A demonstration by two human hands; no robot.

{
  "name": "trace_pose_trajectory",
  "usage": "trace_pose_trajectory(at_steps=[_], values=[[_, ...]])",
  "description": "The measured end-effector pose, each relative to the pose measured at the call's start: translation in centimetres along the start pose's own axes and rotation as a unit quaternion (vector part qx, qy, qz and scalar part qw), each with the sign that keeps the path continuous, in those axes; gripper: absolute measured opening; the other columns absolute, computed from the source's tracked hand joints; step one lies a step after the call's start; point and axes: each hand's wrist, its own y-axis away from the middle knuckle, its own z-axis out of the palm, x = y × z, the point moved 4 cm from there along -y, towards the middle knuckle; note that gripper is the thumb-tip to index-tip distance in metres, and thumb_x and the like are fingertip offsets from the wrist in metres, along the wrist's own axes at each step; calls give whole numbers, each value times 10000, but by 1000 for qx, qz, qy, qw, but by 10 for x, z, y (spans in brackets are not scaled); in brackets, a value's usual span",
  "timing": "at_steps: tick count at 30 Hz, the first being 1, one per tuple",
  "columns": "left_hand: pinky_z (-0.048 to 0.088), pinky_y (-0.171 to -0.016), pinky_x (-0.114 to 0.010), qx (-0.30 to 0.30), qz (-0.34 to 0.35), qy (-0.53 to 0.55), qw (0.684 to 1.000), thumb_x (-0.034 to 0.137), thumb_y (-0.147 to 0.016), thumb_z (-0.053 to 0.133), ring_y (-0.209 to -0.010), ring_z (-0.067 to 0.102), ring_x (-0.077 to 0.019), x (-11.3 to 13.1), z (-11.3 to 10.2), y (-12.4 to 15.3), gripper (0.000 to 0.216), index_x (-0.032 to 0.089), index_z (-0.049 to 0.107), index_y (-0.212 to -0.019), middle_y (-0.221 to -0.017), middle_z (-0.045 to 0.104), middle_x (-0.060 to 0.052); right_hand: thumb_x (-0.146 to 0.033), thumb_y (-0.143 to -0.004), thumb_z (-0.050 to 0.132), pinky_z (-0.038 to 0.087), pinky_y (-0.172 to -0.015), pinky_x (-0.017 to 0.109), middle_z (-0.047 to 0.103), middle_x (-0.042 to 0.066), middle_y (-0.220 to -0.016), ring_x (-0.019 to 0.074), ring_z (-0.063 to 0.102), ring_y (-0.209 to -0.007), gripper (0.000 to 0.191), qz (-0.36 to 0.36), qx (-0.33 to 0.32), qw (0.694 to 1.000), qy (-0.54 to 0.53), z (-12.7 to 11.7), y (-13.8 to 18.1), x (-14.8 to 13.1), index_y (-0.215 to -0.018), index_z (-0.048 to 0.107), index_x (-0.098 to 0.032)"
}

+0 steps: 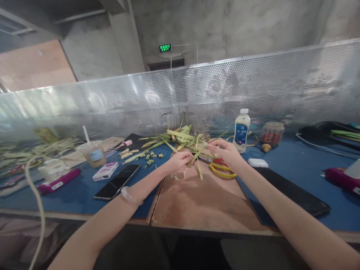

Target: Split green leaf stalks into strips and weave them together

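My left hand [180,160] is closed on a narrow green leaf strip [197,154] over the far end of a brown wooden board [202,202]. A thin pale strip curls down from that hand. My right hand [226,150] pinches the other end of the same strip work, fingers pressed together. Behind both hands lies a pile of green and yellow leaf strips [180,137]. Yellow-handled scissors [222,169] rest on the board just below my right hand.
A white bottle [242,130] and a clear jar [272,132] stand at the back right. A black phone [117,181], a small pink-and-white box [105,171] and a drink cup [94,153] lie left. A dark tablet [292,195] lies right. Perforated metal screen [197,93] behind.
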Motion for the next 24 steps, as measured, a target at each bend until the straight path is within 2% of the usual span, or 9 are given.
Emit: trace_pose_trajectory(at_steps=[3, 7, 13, 17, 20, 24], values=[[387, -628, -246, 14, -4, 9, 1000, 426, -783, 470, -622, 491, -126, -1, -2, 0, 307, 143, 566, -710, -654, 554, -18, -391, -653, 641, 393, -815, 302, 605, 15, -831, 165, 544, -853, 196, 24, 58, 996, -63, -9, -4, 4, -671, 630, -196], [384, -618, -245, 33, 1, 20, 999, 419, -782, 476, -609, 481, -122, -4, -4, 0, 294, 146, 561, -712, -646, 546, -15, -367, -607, 688, 417, -747, 286, 607, 5, -768, 146, 551, -771, 199, 68, 113, 978, -161, -17, -6, 5, -680, 633, -191], [388, -630, -264, 52, -7, 43, 998, 442, -780, 470, -622, 505, -133, -11, -10, -2, 311, 149, 532, -695, -628, 529, -14, -325, -557, 719, 432, -680, 249, 611, -8, -746, 127, 555, -753, 174, 86, 177, 947, -255, -37, -8, -1, -643, 634, -200], [379, -600, -255, 38, -12, 85, 996, 427, -766, 497, -589, 487, -113, -12, -13, -2, 294, 145, 514, -684, -645, 527, -16, -308, -570, 697, 441, -659, 237, 597, -30, -750, 102, 540, -713, 154, 90, 226, 920, -307, -54, -11, 1, -639, 594, -216], [371, -583, -249, 39, -30, 140, 989, 396, -752, 524, -590, 482, -109, -14, -17, -1, 268, 141, 503, -671, -640, 520, -16, -286, -620, 658, 439, -645, 224, 577, -48, -772, 73, 507, -648, 121, 106, 259, 887, -366, -68, -13, 6, -669, 566, -223], [345, -545, -233, 90, -54, 229, 968, 296, -729, 560, -586, 476, -102, -17, -25, -1, 199, 141, 473, -638, -610, 475, 5, -303, -710, 591, 427, -642, 221, 562, -65, -815, 55, 488, -618, 96, 119, 303, 837, -440, -89, -14, 12, -680, 541, -226]])
